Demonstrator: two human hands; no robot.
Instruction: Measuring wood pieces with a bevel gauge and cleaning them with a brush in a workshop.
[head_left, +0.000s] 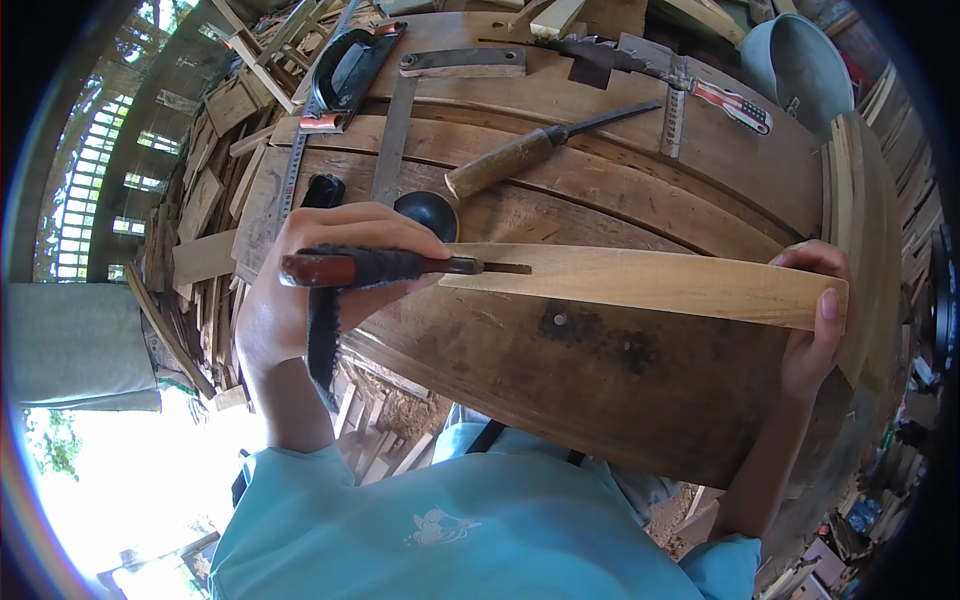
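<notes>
My left hand (350, 232) is closed round a narrow-bladed hand tool (335, 268), chisel-like, with a red-brown handle partly wrapped in black. Its metal end lies over the left end of a pale, slightly curved wooden strip (640, 282), in line with a dark narrow slot in the wood. How deep the tip sits cannot be made out. The strip's far right end is gripped by my right hand (818, 300), thumb on the face and fingers behind the edge. The strip is held above the workbench (600, 390). A dark ridged band hangs below my left hand.
Beyond the strip lie a wooden-handled chisel (505, 163), a try square (465, 63), a black round object (428, 213), a tool with a black handle and red ends (350, 75), and a red-handled tool (733, 105). A grey-blue basin (798, 70) stands far right; scrap wood (205, 215) is piled left.
</notes>
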